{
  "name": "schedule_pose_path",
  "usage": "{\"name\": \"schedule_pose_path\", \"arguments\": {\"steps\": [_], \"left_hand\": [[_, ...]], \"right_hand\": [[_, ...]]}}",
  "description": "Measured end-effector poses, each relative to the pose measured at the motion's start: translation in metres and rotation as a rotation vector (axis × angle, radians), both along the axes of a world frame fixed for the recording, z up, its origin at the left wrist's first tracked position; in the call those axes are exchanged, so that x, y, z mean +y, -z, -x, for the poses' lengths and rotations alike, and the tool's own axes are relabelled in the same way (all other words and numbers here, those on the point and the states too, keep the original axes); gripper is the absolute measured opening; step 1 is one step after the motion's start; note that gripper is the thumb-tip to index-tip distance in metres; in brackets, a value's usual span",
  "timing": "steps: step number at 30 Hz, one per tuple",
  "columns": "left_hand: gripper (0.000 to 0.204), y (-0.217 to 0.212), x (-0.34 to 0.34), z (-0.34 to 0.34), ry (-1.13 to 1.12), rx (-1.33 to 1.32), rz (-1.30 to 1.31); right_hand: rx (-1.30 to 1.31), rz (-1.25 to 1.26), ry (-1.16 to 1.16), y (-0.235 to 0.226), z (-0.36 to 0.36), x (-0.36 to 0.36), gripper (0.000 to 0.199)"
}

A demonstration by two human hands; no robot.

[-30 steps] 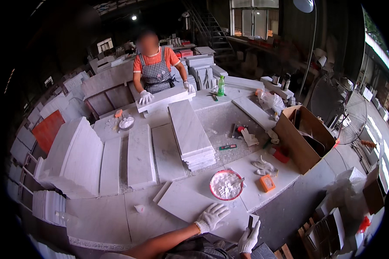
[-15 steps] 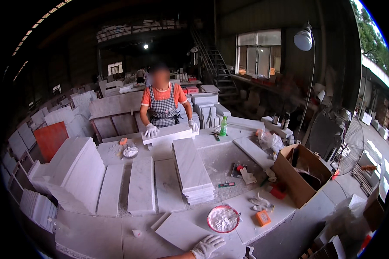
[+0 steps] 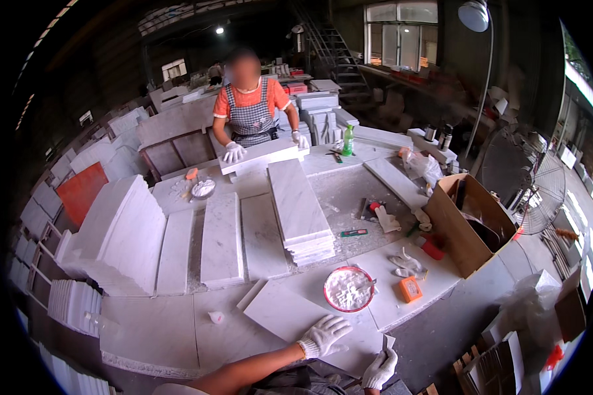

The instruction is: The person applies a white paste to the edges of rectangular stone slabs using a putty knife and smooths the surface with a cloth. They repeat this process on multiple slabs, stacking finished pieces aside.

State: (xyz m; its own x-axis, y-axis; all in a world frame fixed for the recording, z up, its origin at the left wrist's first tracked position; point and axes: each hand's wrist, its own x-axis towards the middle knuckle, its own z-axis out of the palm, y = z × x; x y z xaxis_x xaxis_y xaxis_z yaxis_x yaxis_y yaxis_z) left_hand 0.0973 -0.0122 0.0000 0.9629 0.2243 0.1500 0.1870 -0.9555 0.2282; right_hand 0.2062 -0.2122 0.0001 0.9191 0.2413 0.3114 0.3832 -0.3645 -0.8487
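Left hand (image 3: 324, 336): gloved, spread wide, palm down on the slab (image 3: 286, 313).
Right hand (image 3: 381, 368): gloved, fingers bent, by the slab's right end; whether it grips the small flat piece (image 3: 389, 342) there cannot be told.
Slab: lying on the table (image 3: 148, 332), near the red-rimmed bowl (image 3: 349, 288).

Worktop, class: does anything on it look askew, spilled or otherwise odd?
The pale slab under the left hand lies askew, its edges slanting against the worktop's joints. Pale crumbs litter the grey patch beyond the red-rimmed bowl, looking untidy.
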Motion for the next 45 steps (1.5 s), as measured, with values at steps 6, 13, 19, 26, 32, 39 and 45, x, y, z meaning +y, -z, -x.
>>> {"name": "schedule_pose_path", "arguments": {"steps": [6, 13, 19, 26, 32, 39, 45], "left_hand": [[0.072, 0.001, -0.003, 0.002, -0.01, 0.009, 0.013], [0.074, 0.0, -0.002, 0.002, -0.001, 0.007, 0.007], [0.08, -0.002, -0.006, 0.001, -0.007, 0.042, -0.012], [0.087, -0.002, -0.03, -0.004, 0.022, 0.071, -0.009], [0.089, 0.002, -0.04, -0.003, 0.034, 0.038, 0.032], [0.089, -0.004, -0.042, -0.002, -0.004, 0.024, 0.055], [0.092, 0.0, -0.038, -0.004, 0.05, -0.078, 0.044]], "right_hand": [[0.061, -0.021, 0.001, 0.001, 0.003, 0.0, 0.016], [-0.003, 0.007, -0.006, 0.005, 0.001, -0.002, 0.017], [0.045, -0.016, -0.008, 0.003, 0.001, -0.001, 0.017], [0.035, -0.038, -0.024, 0.007, -0.001, -0.003, 0.017], [0.034, -0.027, -0.04, 0.006, 0.0, -0.004, 0.017], [0.036, -0.012, -0.04, 0.003, 0.002, -0.004, 0.017], [0.037, -0.011, -0.025, 0.008, -0.004, -0.006, 0.016]]}}
